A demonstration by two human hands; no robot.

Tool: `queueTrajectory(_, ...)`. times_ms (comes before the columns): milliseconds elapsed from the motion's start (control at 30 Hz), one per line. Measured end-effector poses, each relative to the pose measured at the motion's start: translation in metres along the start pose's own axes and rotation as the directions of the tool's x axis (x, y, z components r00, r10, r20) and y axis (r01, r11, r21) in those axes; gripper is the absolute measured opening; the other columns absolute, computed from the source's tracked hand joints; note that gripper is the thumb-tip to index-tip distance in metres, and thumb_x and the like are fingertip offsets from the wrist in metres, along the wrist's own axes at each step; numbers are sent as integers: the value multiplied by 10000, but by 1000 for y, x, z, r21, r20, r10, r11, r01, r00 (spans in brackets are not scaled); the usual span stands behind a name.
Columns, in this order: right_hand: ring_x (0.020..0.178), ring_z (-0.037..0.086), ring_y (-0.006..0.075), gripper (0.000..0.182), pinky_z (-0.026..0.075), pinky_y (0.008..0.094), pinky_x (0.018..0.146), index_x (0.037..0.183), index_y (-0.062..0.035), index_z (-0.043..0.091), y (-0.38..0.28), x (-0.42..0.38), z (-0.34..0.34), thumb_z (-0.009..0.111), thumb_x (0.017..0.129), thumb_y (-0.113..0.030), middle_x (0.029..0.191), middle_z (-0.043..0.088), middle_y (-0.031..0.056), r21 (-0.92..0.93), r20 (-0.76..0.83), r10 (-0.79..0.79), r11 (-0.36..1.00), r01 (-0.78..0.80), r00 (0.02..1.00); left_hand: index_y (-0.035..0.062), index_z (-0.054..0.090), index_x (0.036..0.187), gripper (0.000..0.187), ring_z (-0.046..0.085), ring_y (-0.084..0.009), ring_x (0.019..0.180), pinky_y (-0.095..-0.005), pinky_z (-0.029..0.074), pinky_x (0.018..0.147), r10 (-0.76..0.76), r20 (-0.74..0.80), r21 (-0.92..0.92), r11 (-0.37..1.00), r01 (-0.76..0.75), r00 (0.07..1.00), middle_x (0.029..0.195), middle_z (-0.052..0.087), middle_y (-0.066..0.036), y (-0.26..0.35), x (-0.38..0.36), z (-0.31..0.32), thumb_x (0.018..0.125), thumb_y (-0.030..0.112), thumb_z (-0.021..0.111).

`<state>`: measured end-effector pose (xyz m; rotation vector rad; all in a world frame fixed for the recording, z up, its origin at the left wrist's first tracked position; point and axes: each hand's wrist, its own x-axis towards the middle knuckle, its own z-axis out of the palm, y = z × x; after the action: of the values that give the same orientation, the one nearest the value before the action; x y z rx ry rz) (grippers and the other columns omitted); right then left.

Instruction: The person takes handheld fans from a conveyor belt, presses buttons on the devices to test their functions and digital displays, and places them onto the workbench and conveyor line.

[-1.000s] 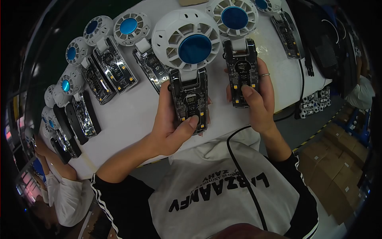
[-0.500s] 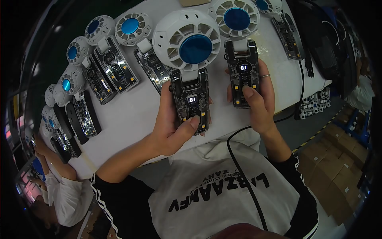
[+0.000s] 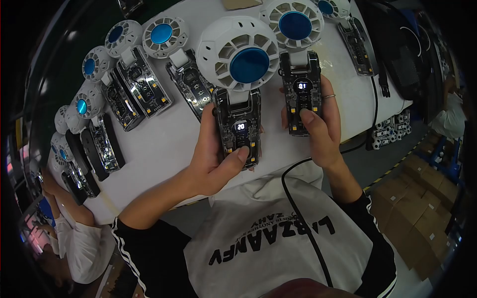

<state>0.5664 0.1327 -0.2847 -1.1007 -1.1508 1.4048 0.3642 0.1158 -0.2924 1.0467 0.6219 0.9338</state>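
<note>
My left hand (image 3: 211, 166) is wrapped around the clear-cased black handle of a handheld fan (image 3: 238, 119), thumb on the front near its lower end. That fan's round white grille with a blue centre tilts away at the top, and its lit display reads 20. In my right hand (image 3: 325, 134) is a second handheld fan (image 3: 301, 89), held around the handle with the thumb resting below its display, which reads 01. Circuit boards and yellow squares show through both handles. The fingers behind the handles are mostly hidden.
Several similar fans (image 3: 145, 82) lie in a row along the left of the white table (image 3: 154, 154). Another fan (image 3: 357, 44) lies at the right beside a black bag (image 3: 397, 54). A black cable (image 3: 293, 198) crosses my shirt. Cardboard boxes (image 3: 412, 213) stand lower right; a co-worker's arm (image 3: 69, 198) is at left.
The left fan's display has gone from 01 to 20, and its head has shifted slightly right and down. The right fan's display still reads 01. Both hands keep their grip.
</note>
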Motion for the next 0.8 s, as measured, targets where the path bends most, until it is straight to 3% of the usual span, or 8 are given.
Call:
queueTrajectory(733, 726, 582, 178, 599, 477, 289, 659, 1339, 28, 214, -2, 1, 0, 442, 814, -149, 1126, 529, 211, 15, 5, -2, 1000, 2, 1000, 58, 141, 1278, 521, 565, -235, 836, -324, 541, 581, -15, 0, 4, 1000, 15, 1000, 1083, 406, -223, 1, -2, 0, 875, 144, 461)
queueTrajectory(800, 723, 582, 178, 599, 477, 289, 658, 1339, 28, 213, -3, 1, -1, 440, 812, -146, 1125, 530, 211, 17, 7, -2, 1000, 2, 1000, 34, -49, 1373, 722, 530, -162, 939, -303, 458, 787, -94, 15, -98, 991, 95, 995, 1170, 462, -156, 4, -4, -1, 878, 52, 477)
